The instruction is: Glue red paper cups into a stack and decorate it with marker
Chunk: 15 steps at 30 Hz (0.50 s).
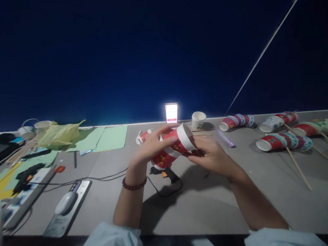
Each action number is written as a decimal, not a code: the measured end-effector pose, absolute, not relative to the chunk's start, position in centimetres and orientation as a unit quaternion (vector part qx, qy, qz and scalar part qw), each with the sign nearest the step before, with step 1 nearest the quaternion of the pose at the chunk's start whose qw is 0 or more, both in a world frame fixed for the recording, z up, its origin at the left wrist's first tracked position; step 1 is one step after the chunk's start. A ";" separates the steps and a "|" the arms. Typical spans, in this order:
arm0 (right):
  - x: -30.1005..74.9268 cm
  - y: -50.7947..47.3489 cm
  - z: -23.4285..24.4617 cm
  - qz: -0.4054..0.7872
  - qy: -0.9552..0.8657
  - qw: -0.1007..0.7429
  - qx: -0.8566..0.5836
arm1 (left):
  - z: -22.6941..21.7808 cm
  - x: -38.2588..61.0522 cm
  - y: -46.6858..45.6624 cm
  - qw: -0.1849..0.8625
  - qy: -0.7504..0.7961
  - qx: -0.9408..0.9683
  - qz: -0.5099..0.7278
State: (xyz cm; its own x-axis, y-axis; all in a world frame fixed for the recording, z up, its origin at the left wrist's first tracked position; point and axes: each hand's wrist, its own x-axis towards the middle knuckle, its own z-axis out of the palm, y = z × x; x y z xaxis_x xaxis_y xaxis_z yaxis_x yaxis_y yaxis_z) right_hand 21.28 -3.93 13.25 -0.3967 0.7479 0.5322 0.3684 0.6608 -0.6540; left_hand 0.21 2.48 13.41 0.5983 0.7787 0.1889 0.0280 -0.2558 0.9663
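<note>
Two red paper cups with white rims and gold print are held up over the middle of the table. The upper paper cup [179,138] lies tilted against the lower paper cup [163,159]. My left hand [148,146], with a dark bead bracelet at the wrist, is closed round them from the left, thumb across the upper cup. My right hand [215,155] grips from the right, its fingertips partly hidden behind the cups. A black glue gun [171,175] with an orange trigger lies on the table just below the cups, partly covered.
On the right lie joined cup pieces [284,141], several on wooden sticks. A white paper cup [198,120], a lit phone [171,113] and a purple tube [226,139] are at the back. Left are green paper [111,137], a yellow bag [59,134] and a power strip [31,198].
</note>
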 end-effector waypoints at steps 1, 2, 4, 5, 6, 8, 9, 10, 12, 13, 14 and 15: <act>21.2 -3.9 13.2 0.222 -0.805 0.426 -0.348 | 13.5 0.2 2.5 0.543 0.292 0.707 0.346; 21.2 -3.9 13.2 0.221 -0.805 0.425 -0.349 | 13.6 0.2 2.4 0.545 0.300 0.703 0.346; 21.2 -3.8 13.2 0.218 -0.806 0.424 -0.351 | 13.6 0.2 2.5 0.544 0.306 0.701 0.345; 21.2 -3.8 13.2 0.216 -0.807 0.423 -0.350 | 13.5 0.2 2.5 0.543 0.308 0.701 0.344; 21.2 -3.8 13.2 0.213 -0.809 0.422 -0.349 | 13.5 0.2 2.5 0.543 0.310 0.701 0.343; 21.3 -3.7 13.1 0.205 -0.813 0.424 -0.344 | 13.3 0.2 2.6 0.543 0.315 0.700 0.340; 21.3 -3.7 13.1 0.202 -0.813 0.426 -0.341 | 13.3 0.2 2.7 0.543 0.318 0.700 0.339; 21.3 -3.6 13.0 0.199 -0.814 0.430 -0.338 | 13.3 0.2 2.7 0.544 0.320 0.698 0.338; 21.3 -3.6 13.0 0.189 -0.815 0.435 -0.334 | 13.3 0.2 2.6 0.550 0.316 0.696 0.338; 21.3 -3.5 13.0 0.186 -0.816 0.437 -0.331 | 13.3 0.3 2.6 0.555 0.311 0.694 0.338; 21.3 -3.5 13.0 0.183 -0.816 0.439 -0.328 | 13.3 0.3 2.6 0.561 0.304 0.691 0.339; 21.3 -3.5 13.0 0.182 -0.816 0.443 -0.324 | 13.4 0.3 2.6 0.567 0.298 0.690 0.338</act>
